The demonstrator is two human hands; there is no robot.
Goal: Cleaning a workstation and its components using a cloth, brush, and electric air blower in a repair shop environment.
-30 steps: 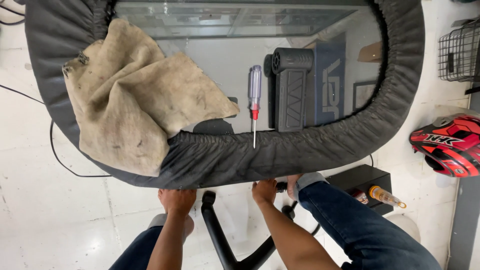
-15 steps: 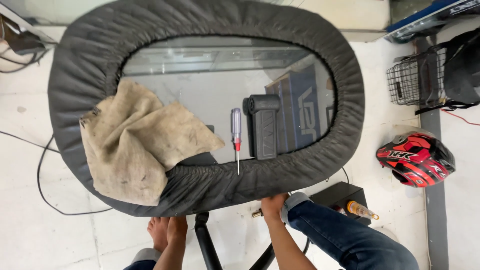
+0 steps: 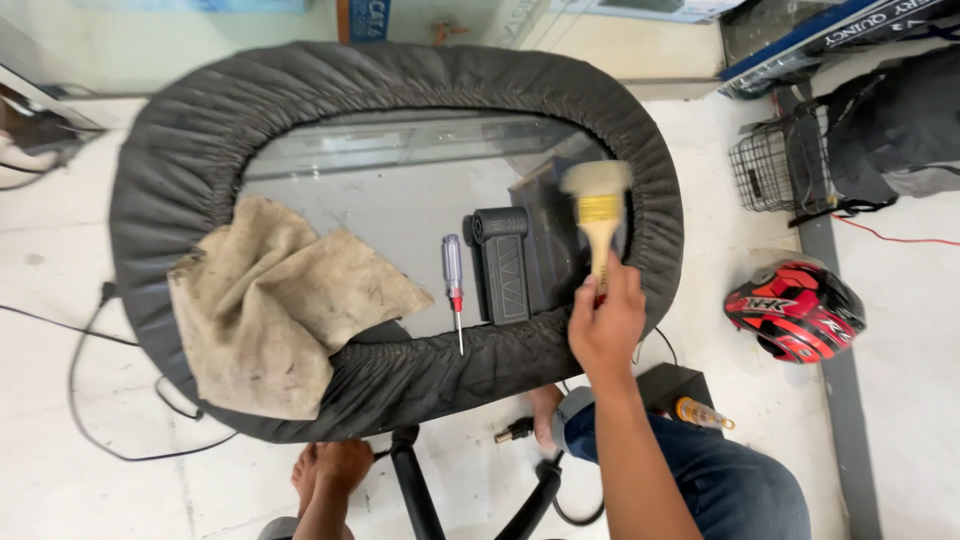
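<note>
Beyond the black tyre [image 3: 400, 90]: an orange-and-blue sign [image 3: 368, 18] at top centre, a long blue printed sign [image 3: 830, 35] at upper right.

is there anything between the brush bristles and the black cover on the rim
Nothing visible. The right hand holds the paintbrush with its bristles over the black cover at the right rim. The screwdriver and burlap cloth lie further left.
</note>
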